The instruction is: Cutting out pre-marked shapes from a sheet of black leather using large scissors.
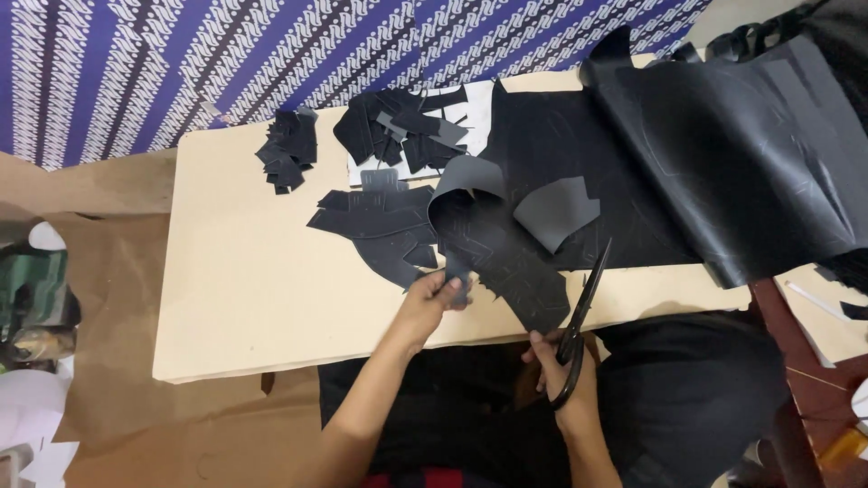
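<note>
1. Black leather sheet (506, 262) lies curled on the pale desk (253, 289), its near edge hanging just over the desk's front edge.
2. Left hand (432, 298) pinches a strip of that sheet at the desk's front edge, fingers closed on it.
3. Right hand (565, 370) grips black scissors (583, 307) below the desk's front edge; the blades point up over the sheet.
4. Cut black pieces (384, 226) lie mid-desk, touching the sheet.
5. Small scrap pile (289, 149) sits near the desk's far edge.
6. Large leather roll (741, 163) covers the desk's right end.
7. Blue patterned cloth (181, 54) hangs beyond the desk.
</note>
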